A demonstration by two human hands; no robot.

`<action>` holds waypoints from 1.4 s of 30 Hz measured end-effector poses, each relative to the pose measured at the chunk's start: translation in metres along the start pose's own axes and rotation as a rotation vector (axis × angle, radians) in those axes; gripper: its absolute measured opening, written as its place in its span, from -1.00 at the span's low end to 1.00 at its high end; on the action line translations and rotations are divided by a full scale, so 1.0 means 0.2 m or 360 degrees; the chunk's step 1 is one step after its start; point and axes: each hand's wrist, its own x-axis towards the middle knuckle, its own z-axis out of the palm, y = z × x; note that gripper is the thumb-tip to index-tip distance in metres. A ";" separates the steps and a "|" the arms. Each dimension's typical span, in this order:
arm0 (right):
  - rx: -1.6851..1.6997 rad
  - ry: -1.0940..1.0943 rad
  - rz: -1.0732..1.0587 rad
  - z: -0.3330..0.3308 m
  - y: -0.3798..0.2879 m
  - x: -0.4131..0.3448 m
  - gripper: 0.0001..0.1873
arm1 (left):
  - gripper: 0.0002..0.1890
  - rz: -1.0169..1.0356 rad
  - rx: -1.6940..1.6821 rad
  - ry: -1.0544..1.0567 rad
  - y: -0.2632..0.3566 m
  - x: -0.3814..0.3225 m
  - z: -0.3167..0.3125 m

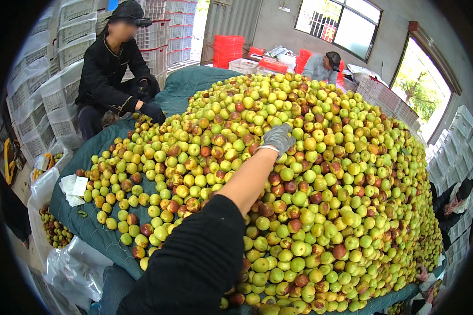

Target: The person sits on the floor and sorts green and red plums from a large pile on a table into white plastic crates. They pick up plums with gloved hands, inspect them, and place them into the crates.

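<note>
My left hand [279, 140], in a grey glove, reaches out over a large heap of green and reddish-brown jujubes [323, 185]. Its fingers are bent down among the fruit on the upper part of the heap, and the fingertips are partly hidden. Whether a jujube is held in them cannot be made out. A black sleeve [201, 252] covers the arm to below the elbow. My right hand is out of view. Under the jujubes lies a dark green quilted cloth [98, 232], uncovered along its left side.
At the left, a person in black [110, 75] sits with a gloved hand at the heap; another person [319, 67] bends behind it. Stacked plastic crates [77, 19] line the wall. Red baskets [228, 51] stand at the back. A plastic-lined container [43, 232] holds jujubes. White papers [74, 189] lie on the cloth.
</note>
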 end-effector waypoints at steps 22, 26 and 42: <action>0.0030 -0.0039 0.0071 0.11 0.06 0.26 -0.18 | -0.50 -0.0135 0.0879 -0.0654 -0.45 0.34 -0.41; 0.0045 -0.0044 0.0079 0.11 0.06 0.25 -0.17 | -0.43 -0.0042 0.0870 -0.0502 -0.42 0.23 -0.43; 0.0068 -0.0198 0.0060 0.05 0.02 -0.18 -0.15 | -0.39 -0.0417 -0.2997 -0.0846 -0.09 -1.03 -0.91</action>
